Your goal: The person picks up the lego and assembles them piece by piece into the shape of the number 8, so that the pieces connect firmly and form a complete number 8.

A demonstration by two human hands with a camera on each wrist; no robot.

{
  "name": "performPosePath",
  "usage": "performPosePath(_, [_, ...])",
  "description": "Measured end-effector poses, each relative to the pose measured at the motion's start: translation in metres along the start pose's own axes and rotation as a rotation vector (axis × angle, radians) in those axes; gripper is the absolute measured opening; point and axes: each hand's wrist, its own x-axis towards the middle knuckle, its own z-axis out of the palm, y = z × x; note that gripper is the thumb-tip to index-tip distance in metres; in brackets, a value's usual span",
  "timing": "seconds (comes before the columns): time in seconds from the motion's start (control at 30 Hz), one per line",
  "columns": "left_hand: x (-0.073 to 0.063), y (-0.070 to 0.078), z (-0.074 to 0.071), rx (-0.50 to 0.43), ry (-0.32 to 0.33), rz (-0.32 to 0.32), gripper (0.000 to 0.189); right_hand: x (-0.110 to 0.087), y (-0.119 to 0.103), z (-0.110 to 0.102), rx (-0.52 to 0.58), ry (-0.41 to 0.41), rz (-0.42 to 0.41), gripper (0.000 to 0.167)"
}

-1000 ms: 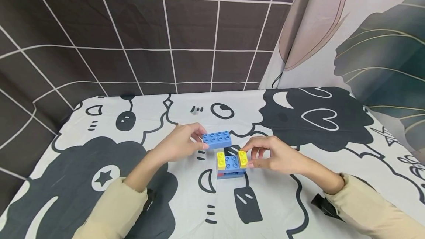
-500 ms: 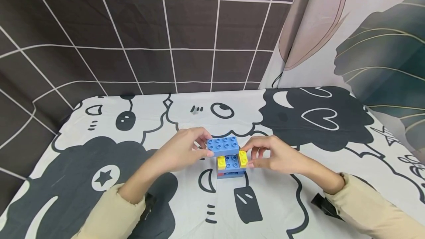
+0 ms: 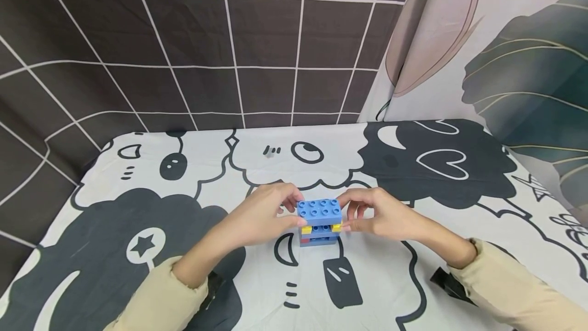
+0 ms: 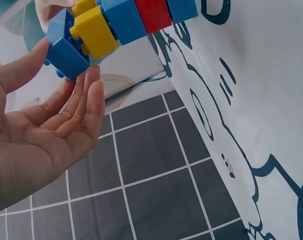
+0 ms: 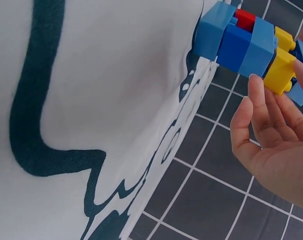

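Observation:
My left hand (image 3: 259, 217) pinches a blue eight-stud toy brick (image 3: 320, 217) by its left end, thumb in front and fingers behind. That brick lies over two yellow bricks; in the left wrist view it is slightly tilted, with studs of the yellow brick (image 4: 95, 32) showing in a gap. My right hand (image 3: 383, 213) grips the right yellow brick (image 5: 280, 72) between thumb and fingers. Below come a light blue brick (image 5: 258, 47), a layer with a red brick (image 4: 154, 15) and a dark blue brick (image 5: 235, 48), and a light blue base brick (image 5: 215, 31).
The stack stands on a white cloth (image 3: 257, 290) with black cartoon prints. Behind it rises a dark wall covering (image 3: 266, 40) with a white grid. A leaf-patterned curtain (image 3: 519, 65) hangs at the right.
My left hand has brought the blue brick right and toward me, from behind the stack to over the yellow bricks, now largely covered. My right hand has stayed at the stack.

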Motion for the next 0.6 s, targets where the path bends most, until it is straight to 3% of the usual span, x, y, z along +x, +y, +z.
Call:
performPosePath(0.17, [0.0009,0.0032,0.0022,0.019,0.006,0.002,0.028,0.0013,-0.001,0.0001,-0.012,0.005,-0.009,0.043])
performPosePath(0.6, [0.0011,0.0049,0.0037,0.028,0.009,0.004,0.028,-0.0028,-0.0071,0.0013,-0.087,0.013,-0.027,0.05])
